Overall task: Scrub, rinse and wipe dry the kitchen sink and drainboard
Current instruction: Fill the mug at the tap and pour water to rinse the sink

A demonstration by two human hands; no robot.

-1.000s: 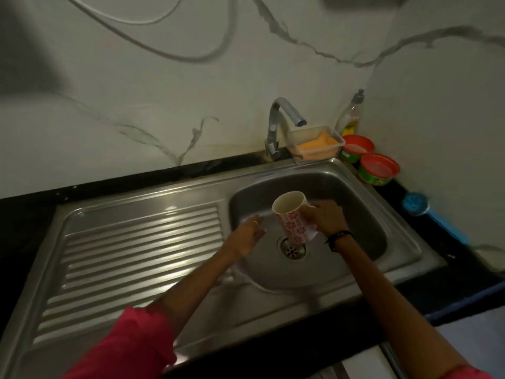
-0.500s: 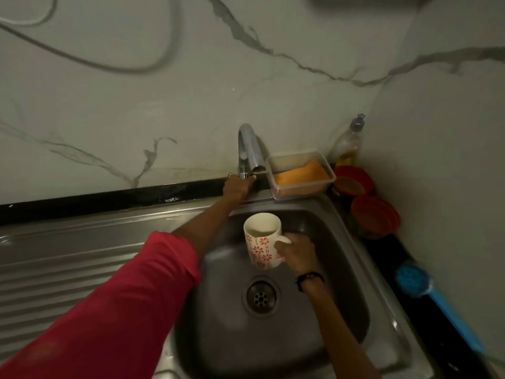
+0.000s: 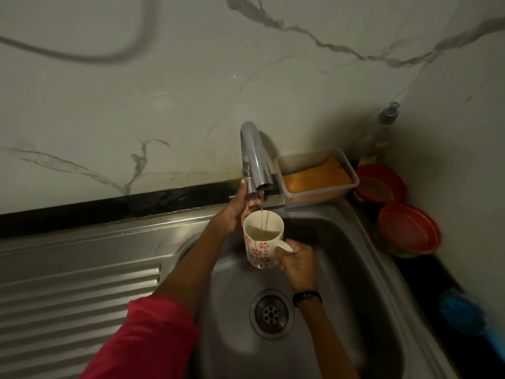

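A steel sink (image 3: 355,283) with a round drain (image 3: 271,314) has a ribbed drainboard (image 3: 68,305) on its left. My right hand (image 3: 296,262) grips the handle of a white mug with red flowers (image 3: 261,243), upright under the chrome tap (image 3: 254,157). A thin stream of water runs from the spout into the mug, which is partly full. My left hand (image 3: 239,207) is curled round the tap's lever at its base.
A clear tub with an orange sponge (image 3: 317,176) sits right of the tap. A soap bottle (image 3: 382,132) stands in the corner. Two red-lidded tubs (image 3: 407,231) and a blue brush (image 3: 461,314) lie on the dark counter at right. A marble wall rises behind.
Water now runs from the tap into the mug, which my right hand has brought under the spout. My left hand stays on the lever. The camera has moved closer.
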